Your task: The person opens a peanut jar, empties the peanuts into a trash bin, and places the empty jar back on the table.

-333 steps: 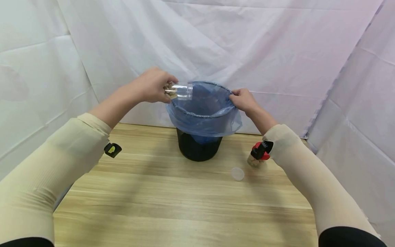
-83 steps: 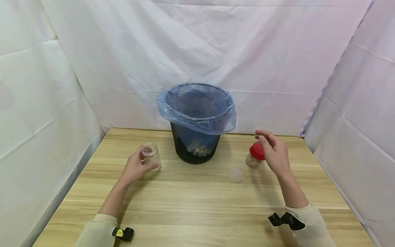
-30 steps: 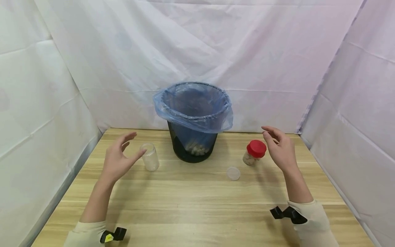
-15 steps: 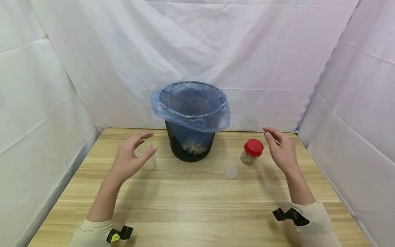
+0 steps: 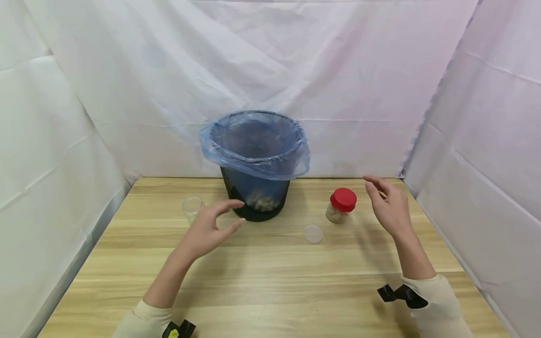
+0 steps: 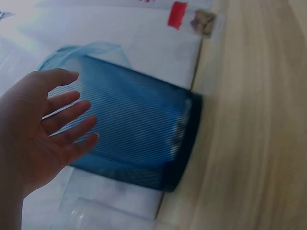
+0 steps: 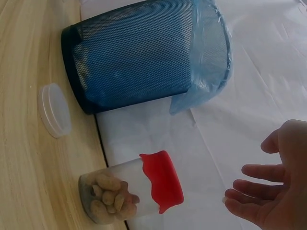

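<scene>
Toward 12 o'clock, head view: bin (image 5: 235, 191), blue bag (image 5: 256, 165) over rim, pale pieces (image 5: 263, 202) inside.
Left hand (image 5: 208, 233): grasps nothing, at 5 of uncapped jar (image 5: 192, 211), which sits at 10.
Right hand (image 5: 390, 209): grasps nothing, at 3 of red-capped jar (image 5: 340, 206), itself at 2; flat lid (image 5: 313, 234) near.
Both hands: step looks like between grips; red-capped jar would call for fingers lowered, curled round.
Table (image 5: 270, 286): pale woodgrain.
Room: white sheets (image 5: 177, 70) at 9, 12, 3.
Left wrist view: fingers apart, bin beyond; uncapped jar blurred at 7.
Right wrist view: fingers slack at 4, apart from red-capped jar, tan lumps (image 7: 110, 197) inside.
</scene>
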The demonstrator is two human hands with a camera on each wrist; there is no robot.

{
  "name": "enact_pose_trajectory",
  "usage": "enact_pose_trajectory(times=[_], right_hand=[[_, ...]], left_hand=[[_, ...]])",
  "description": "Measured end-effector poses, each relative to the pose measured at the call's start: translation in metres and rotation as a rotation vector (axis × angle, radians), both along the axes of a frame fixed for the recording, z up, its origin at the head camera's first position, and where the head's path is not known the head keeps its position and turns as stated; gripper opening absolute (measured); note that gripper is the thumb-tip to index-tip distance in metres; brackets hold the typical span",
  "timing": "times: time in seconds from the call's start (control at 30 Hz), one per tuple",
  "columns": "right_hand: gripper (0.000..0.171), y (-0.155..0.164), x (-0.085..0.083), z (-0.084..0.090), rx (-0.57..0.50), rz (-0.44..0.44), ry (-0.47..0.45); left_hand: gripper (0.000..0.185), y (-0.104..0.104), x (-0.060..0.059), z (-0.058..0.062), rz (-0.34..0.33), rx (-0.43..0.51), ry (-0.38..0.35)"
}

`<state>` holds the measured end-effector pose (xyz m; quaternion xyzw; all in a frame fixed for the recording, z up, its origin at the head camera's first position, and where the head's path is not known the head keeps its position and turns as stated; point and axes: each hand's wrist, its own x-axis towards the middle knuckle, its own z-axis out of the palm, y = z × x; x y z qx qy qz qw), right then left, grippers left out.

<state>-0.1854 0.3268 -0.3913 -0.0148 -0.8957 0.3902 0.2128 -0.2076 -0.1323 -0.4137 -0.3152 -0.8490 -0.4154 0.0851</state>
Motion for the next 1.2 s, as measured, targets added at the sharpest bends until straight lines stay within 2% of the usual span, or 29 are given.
enact_pose_trajectory(times=[0.17,0.27,0.4,0.73,0.9,1.2], right_hand=[[0.042,-0.001,-0.002,0.001,0.003,0.006,0.004],[0.042,-0.002,-0.003,0.001,0.002,0.009,0.004],[0.043,-0.002,-0.004,0.001,0.005,0.008,-0.001],[0.043,0.001,-0.008,-0.004,0.005,0.006,-0.014],[0.042,0.003,-0.007,-0.005,0.006,-0.001,-0.022],[0.046,0.007,-0.006,-0.006,0.023,-0.015,-0.033]], left_hand=[[0.042,0.025,-0.004,-0.018,-0.054,0.012,-0.114],[0.043,0.040,-0.009,-0.026,-0.062,0.041,-0.149],[0.045,0.061,-0.016,-0.031,-0.078,0.060,-0.179],[0.047,0.104,-0.032,-0.037,-0.143,0.117,-0.309],[0.050,0.130,-0.041,-0.046,-0.187,0.150,-0.362],[0.054,0.176,-0.054,-0.062,-0.214,0.161,-0.418]])
